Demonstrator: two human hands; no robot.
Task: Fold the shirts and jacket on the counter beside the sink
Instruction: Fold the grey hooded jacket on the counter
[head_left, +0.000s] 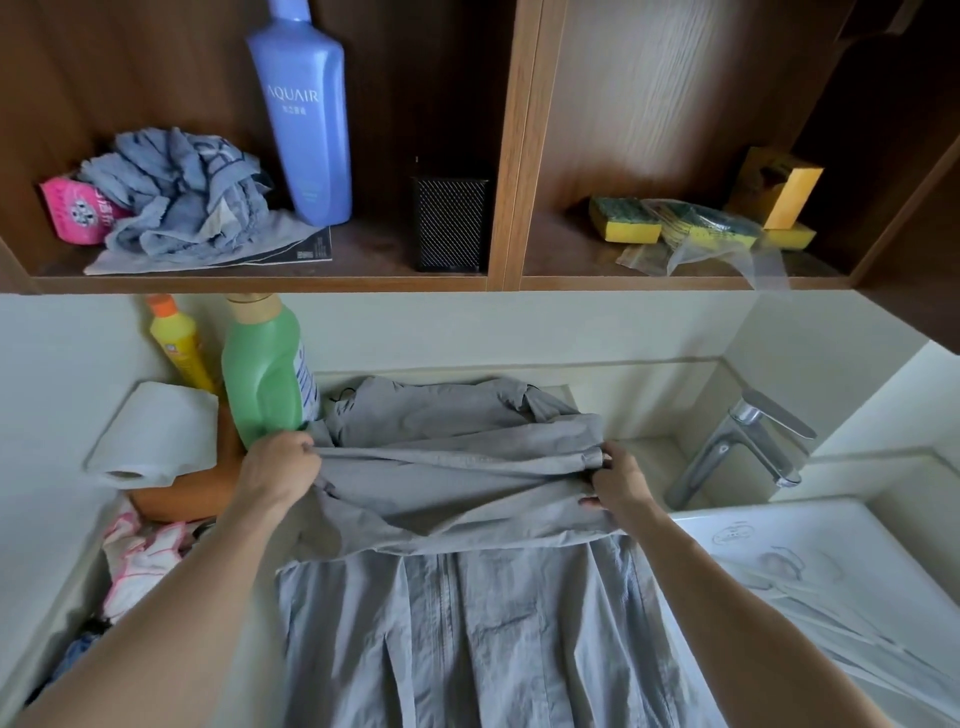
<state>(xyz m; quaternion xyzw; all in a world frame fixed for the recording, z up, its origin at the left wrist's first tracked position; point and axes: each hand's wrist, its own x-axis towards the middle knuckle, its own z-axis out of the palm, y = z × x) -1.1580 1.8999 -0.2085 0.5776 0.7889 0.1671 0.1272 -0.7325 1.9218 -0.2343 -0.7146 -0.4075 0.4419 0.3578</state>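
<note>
A grey zip jacket (467, 613) lies spread on the counter, its lower part running toward me and its upper part lifted into a fold. My left hand (278, 465) grips the left end of the raised fold beside the green bottle. My right hand (618, 480) pinches the fold's right end, near the sleeve cuff. The fabric stretches taut between both hands. Other clothes, pink-white and dark blue, lie heaped at the left (140, 561).
A green bottle (265, 374), a yellow bottle (182, 343) and a paper towel roll (156, 436) stand at the back left. The tap (748, 441) and white sink (831, 571) are at the right. Shelves above hold a blue bottle (306, 114), cloths and sponges (670, 223).
</note>
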